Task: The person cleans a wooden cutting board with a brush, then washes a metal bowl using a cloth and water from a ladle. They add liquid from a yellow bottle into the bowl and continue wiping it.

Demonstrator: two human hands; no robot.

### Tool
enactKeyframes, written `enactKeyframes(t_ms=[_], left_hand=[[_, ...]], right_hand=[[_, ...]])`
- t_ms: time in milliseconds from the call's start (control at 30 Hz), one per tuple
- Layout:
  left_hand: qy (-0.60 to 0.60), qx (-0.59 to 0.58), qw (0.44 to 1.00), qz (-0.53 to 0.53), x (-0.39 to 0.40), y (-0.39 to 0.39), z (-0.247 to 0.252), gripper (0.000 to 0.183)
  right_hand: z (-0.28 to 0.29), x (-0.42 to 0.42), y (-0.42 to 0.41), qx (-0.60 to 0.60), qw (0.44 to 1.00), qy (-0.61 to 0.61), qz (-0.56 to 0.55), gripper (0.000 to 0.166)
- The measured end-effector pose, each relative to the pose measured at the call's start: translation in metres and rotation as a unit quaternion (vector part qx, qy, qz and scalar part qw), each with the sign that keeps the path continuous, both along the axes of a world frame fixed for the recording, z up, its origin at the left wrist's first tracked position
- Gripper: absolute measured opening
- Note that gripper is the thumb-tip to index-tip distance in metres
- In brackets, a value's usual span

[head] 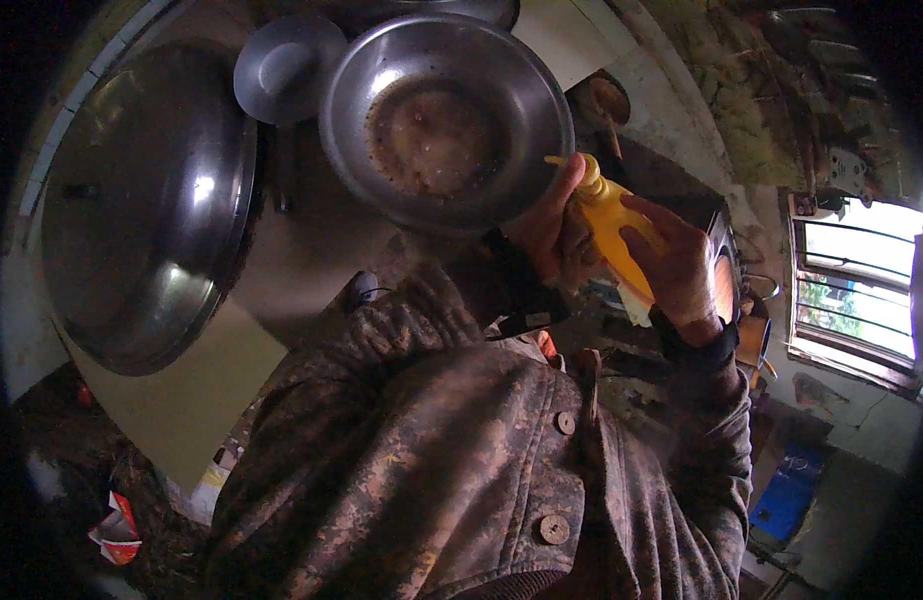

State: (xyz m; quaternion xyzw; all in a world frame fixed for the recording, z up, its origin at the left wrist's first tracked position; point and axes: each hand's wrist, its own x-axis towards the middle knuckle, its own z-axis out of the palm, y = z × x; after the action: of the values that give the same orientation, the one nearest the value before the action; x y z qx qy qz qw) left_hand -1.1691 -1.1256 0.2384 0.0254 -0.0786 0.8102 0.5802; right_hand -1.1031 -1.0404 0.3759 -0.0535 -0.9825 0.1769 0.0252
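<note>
A yellow plastic bottle [615,229] with a yellow pump-like top and a thin spout tilts beside the right rim of a metal bowl. My right hand [675,262] holds the lower body of the bottle. Around its upper part, just under the top, is my left hand [563,225], its thumb near the spout and the bowl's rim; its palm side is hidden. Brownish, slightly foamy liquid [435,139] lies in the bottom of the wide metal bowl [536,97].
To the left is a large domed metal lid [146,210]. A smaller grey ladle-like pan [289,71] adjoins the bowl, its dark handle pointing towards me. A wooden-handled utensil [608,105] lies behind the bowl at the right. Beyond my right arm are a barred window [855,277] and a blue object [788,491].
</note>
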Motion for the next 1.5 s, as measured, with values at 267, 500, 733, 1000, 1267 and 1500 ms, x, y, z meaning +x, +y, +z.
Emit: enactKeyframes(t_ms=[267,500,733,1000,1267,1500], left_hand=[[-0.052,-0.188,0.979,0.058,0.001,-0.023,0.034,0.055],[0.033,-0.105,0.994,0.016,-0.018,-0.015,-0.01,0.045],[0.061,-0.156,0.984,0.064,-0.017,-0.012,-0.003,0.042],[0.125,-0.24,0.936,0.227,-0.014,-0.059,0.009,0.052],[0.08,-0.316,0.821,0.469,0.02,-0.093,-0.001,0.049],[0.057,-0.355,0.769,0.528,0.026,-0.085,0.0,0.049]], right_hand=[[0.01,-0.003,-0.015,-0.087,0.995,-0.021,-0.04,0.036],[-0.007,-0.007,-0.011,-0.104,0.994,0.017,-0.026,0.035],[-0.016,-0.016,0.056,0.021,0.996,0.077,-0.046,0.025],[-0.011,-0.093,0.197,-0.052,0.98,0.186,-0.052,0.026],[-0.098,-0.256,0.268,-0.232,0.957,0.175,0.006,0.035],[-0.178,-0.34,0.308,0.14,0.947,0.226,0.181,0.043]])
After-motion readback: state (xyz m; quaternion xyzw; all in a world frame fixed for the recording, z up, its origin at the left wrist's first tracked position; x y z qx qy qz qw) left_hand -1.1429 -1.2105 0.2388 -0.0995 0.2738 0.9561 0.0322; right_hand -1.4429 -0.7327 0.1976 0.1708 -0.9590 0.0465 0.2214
